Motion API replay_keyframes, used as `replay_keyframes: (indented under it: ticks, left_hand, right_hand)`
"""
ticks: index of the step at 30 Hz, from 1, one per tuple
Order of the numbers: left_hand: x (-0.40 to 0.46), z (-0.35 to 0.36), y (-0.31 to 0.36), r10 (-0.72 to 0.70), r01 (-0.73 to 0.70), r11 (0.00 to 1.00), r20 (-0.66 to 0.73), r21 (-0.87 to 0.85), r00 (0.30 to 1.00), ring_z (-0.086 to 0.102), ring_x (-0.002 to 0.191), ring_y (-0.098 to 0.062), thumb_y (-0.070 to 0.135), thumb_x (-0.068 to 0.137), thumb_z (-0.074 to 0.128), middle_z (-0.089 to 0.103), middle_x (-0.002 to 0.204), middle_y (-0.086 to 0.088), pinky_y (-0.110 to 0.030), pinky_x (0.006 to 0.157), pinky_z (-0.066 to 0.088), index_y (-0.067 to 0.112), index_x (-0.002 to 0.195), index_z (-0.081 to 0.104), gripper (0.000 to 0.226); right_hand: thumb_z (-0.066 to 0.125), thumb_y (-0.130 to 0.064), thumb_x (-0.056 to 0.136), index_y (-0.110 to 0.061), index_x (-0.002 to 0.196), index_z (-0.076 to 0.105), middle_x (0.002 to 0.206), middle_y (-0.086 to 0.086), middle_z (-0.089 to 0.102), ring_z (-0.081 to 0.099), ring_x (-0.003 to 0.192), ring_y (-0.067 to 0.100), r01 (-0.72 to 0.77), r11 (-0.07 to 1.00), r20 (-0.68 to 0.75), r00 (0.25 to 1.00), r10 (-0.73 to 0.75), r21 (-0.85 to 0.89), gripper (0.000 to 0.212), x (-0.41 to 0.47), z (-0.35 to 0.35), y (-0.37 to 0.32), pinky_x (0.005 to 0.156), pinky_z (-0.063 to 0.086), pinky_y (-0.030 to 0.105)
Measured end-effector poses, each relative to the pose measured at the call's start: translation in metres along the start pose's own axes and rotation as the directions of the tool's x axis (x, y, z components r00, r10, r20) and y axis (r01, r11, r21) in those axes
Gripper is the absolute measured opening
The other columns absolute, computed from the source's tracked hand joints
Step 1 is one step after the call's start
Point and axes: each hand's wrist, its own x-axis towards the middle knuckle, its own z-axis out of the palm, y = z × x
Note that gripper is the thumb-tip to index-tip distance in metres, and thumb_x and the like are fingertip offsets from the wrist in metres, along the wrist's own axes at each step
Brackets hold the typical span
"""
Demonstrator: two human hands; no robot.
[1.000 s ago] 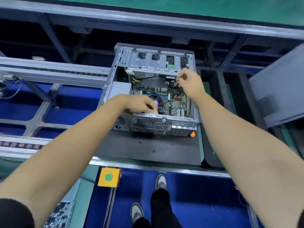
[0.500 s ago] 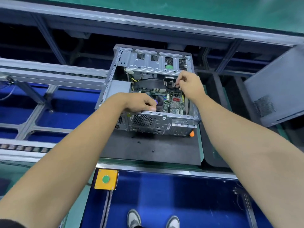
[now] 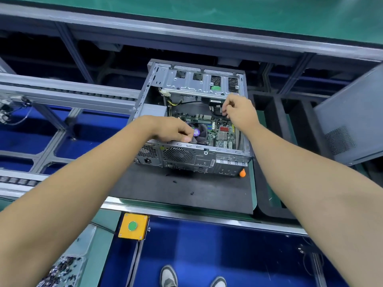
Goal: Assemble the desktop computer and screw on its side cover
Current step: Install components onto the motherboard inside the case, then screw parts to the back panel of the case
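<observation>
grey steel computer case (image 3: 192, 156) lay open mid-mat (image 3: 186, 193). left hand (image 3: 174, 129) gripped its near rim; right hand (image 3: 238, 112) pinched a black cable (image 3: 215, 104) inside. seat connectors squarely, gently, routing slack clear before the cover (image 3: 352, 121).

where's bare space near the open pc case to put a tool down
The dark grey mat is mostly bare between the open silver computer case and the conveyor's near metal rail, apart from small black bits and an orange knob at the case's right corner. Inside the case it is crowded: left hand by the fan, right hand at the cables.
</observation>
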Motion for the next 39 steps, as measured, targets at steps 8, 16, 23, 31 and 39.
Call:
replay_keyframes:
  ticks: [8, 16, 23, 31, 39]
  left_hand:
    - [-0.009, 0.002, 0.007, 0.004, -0.004, 1.000, -0.061, -0.007, 0.998, 0.040, 0.064, -0.012, 0.018, 0.106, 0.050, 0.047, 0.069, 0.004, -0.027, 0.063, 0.035, 0.020, 0.077, 0.046, 0.029]
    - [-0.014, 0.018, 0.008, -0.026, 0.008, 0.993, -0.162, -0.114, 0.986, 0.037, 0.060, -0.003, 0.024, 0.107, 0.048, 0.043, 0.067, 0.012, -0.017, 0.059, 0.033, 0.017, 0.079, 0.045, 0.029]
    - [-0.013, 0.045, 0.008, 0.025, 0.075, 0.968, -0.390, 0.240, 0.921, 0.053, 0.078, -0.014, 0.060, 0.099, 0.024, 0.053, 0.077, 0.005, -0.042, 0.072, 0.048, 0.027, 0.081, 0.038, 0.040]
    - [0.002, 0.037, -0.001, 0.004, 0.045, 0.991, -0.370, 0.124, 0.929, 0.056, 0.074, -0.018, 0.070, 0.086, 0.037, 0.059, 0.072, 0.004, -0.040, 0.077, 0.045, 0.027, 0.084, 0.051, 0.045]
    - [0.011, 0.046, 0.020, -0.060, 0.153, 0.972, -0.439, 0.179, 0.897, 0.058, 0.079, -0.017, 0.063, 0.099, 0.030, 0.059, 0.078, 0.019, -0.034, 0.068, 0.043, 0.071, 0.081, 0.047, 0.025]
  right_hand:
    - [0.042, -0.009, 0.084, -0.035, 0.070, 0.063, 0.072, -0.009, 0.071, 0.071, 0.074, 0.013, -0.027, 0.999, -0.026, 0.999, 0.028, 0.045, 0.036, -0.001, 0.000, -0.001, 0.077, 0.061, 0.048]
    - [0.041, -0.006, 0.084, -0.027, 0.071, 0.061, 0.073, -0.007, 0.070, 0.069, 0.072, 0.019, -0.024, 0.998, -0.052, 0.998, 0.028, 0.065, 0.032, 0.000, 0.000, -0.001, 0.073, 0.060, 0.049]
    - [0.041, -0.005, 0.087, -0.020, 0.080, 0.054, 0.082, 0.001, 0.065, 0.061, 0.076, 0.026, 0.099, 0.968, -0.257, 0.966, -0.037, 0.232, 0.021, -0.015, -0.008, -0.012, 0.066, 0.050, 0.043]
    - [0.042, -0.019, 0.095, -0.022, 0.087, 0.045, 0.092, 0.002, 0.061, 0.054, 0.073, 0.021, -0.271, 0.849, -0.627, 0.580, 0.520, 0.454, 0.009, -0.087, -0.072, 0.118, 0.060, 0.035, 0.033]
    - [0.036, -0.020, 0.099, -0.015, 0.091, 0.051, 0.097, 0.000, 0.070, 0.060, 0.076, 0.007, -0.399, 0.851, -0.438, 0.733, 0.520, 0.342, 0.017, -0.152, -0.128, 0.225, 0.063, 0.038, 0.029]
